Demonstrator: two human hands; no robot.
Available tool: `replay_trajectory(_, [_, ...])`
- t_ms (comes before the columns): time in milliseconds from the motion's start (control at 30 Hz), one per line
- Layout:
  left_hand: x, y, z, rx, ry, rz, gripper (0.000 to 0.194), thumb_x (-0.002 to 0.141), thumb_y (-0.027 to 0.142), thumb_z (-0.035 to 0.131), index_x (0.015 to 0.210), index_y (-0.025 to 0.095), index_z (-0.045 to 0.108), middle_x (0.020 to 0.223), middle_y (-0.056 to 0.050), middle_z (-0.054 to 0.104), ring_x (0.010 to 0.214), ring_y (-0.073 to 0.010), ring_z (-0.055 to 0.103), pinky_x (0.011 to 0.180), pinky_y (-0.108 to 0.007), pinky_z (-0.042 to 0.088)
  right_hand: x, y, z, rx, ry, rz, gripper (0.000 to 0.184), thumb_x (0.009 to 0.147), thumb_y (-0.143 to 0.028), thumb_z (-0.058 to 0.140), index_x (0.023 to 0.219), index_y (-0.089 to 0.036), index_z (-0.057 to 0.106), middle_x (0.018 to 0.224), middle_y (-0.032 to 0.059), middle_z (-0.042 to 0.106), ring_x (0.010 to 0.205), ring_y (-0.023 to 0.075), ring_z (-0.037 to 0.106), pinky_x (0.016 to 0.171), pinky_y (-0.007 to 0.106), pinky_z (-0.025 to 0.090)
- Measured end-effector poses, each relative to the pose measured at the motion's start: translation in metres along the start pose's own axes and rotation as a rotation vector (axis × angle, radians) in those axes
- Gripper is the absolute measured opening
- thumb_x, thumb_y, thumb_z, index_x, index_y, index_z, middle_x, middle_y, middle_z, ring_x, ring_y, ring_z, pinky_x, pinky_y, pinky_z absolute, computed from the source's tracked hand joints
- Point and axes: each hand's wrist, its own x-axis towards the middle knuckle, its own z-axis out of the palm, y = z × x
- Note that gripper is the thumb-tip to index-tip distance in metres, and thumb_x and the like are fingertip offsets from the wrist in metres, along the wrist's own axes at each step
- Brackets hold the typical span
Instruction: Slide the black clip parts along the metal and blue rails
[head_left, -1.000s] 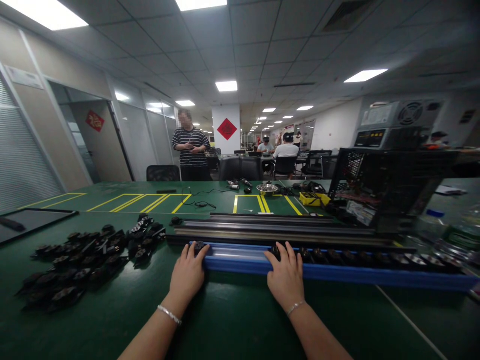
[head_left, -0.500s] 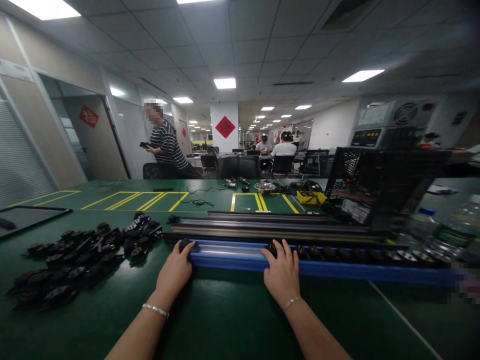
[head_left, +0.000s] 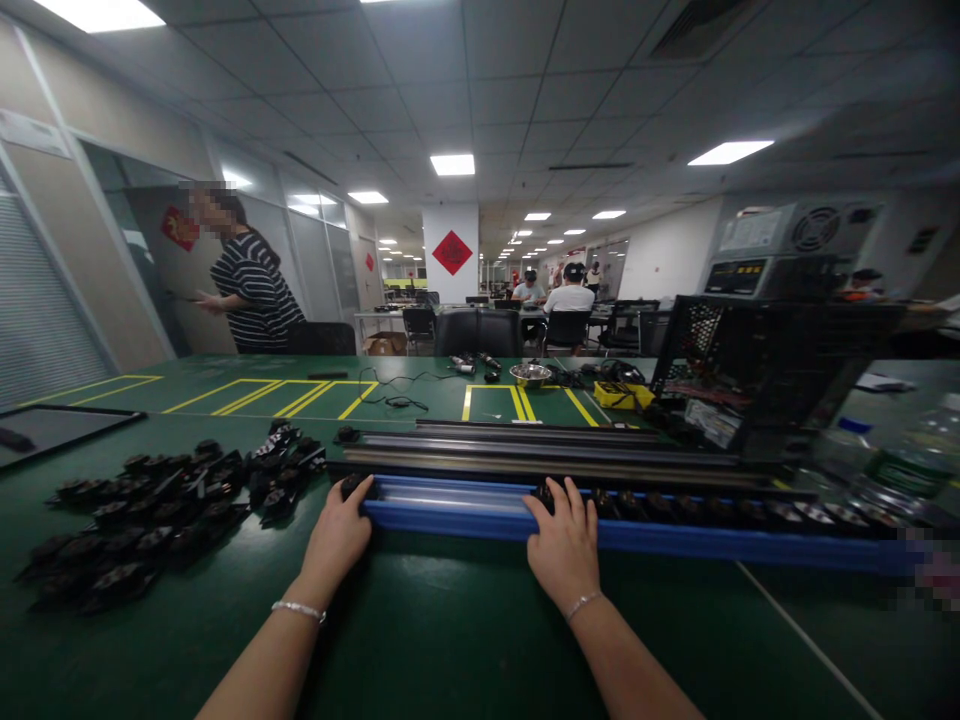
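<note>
A long blue rail (head_left: 450, 522) with a pale, shiny channel lies across the table in front of me. At its left end my left hand (head_left: 335, 535) is closed around a small black part (head_left: 363, 487), mostly hidden by the fingers. Farther along the channel, my right hand (head_left: 566, 540) grips another small black part (head_left: 546, 497) between thumb and fingers. To the right of that hand, a row of similar black parts (head_left: 656, 506) sits in the channel. A loose pile of dark parts (head_left: 150, 510) with metal faces lies left of the rail.
Dark metal rails (head_left: 495, 453) lie behind the blue one. An open computer case (head_left: 772, 370) stands at the right near plastic bottles (head_left: 919, 450). A metal bowl (head_left: 531, 374), cables and a yellow object (head_left: 624, 394) are farther back. A person (head_left: 255, 285) in stripes is beyond the table.
My left hand has shifted slightly left with the black part, widening the gap to my right hand, which stays in place. The person in stripes has moved left.
</note>
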Motion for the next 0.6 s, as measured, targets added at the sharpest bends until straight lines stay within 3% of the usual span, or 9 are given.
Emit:
replay_trajectory(267, [0.005, -0.016, -0.005, 0.060, 0.040, -0.086, 0.057, 0.076, 0.018, 0.041, 0.133, 0.022, 0.047, 0.138, -0.014, 0.041, 0.122, -0.0284, 0.046, 0.103, -0.039, 0.036, 0.000, -0.001, 0.001, 0.017, 0.020, -0.005, 0.050, 0.069, -0.014, 0.049, 0.113, -0.034, 0.062, 0.139, 0.0034, 0.042, 0.136, 0.0256, 0.019, 0.109, 0.048, 0.010])
replay_trajectory(433, [0.005, -0.029, -0.006, 0.165, -0.027, -0.149, 0.056, 0.076, 0.024, 0.041, 0.132, 0.027, 0.047, 0.136, -0.011, 0.046, 0.132, -0.0327, 0.032, 0.103, -0.048, 0.032, 0.000, -0.001, 0.001, 0.003, 0.017, -0.008, 0.050, 0.069, -0.015, 0.050, 0.115, -0.033, 0.061, 0.140, 0.0037, 0.041, 0.136, 0.0264, 0.018, 0.109, 0.048, 0.010])
replay_trajectory(600, [0.006, -0.036, -0.004, 0.122, -0.101, -0.273, 0.050, 0.079, 0.035, 0.041, 0.128, 0.035, 0.050, 0.137, -0.008, 0.046, 0.135, -0.0359, 0.025, 0.102, -0.059, 0.026, 0.000, -0.001, 0.000, -0.024, -0.005, 0.002, 0.054, 0.071, -0.016, 0.050, 0.121, -0.035, 0.057, 0.142, 0.0023, 0.039, 0.137, 0.0265, 0.017, 0.110, 0.048, 0.009])
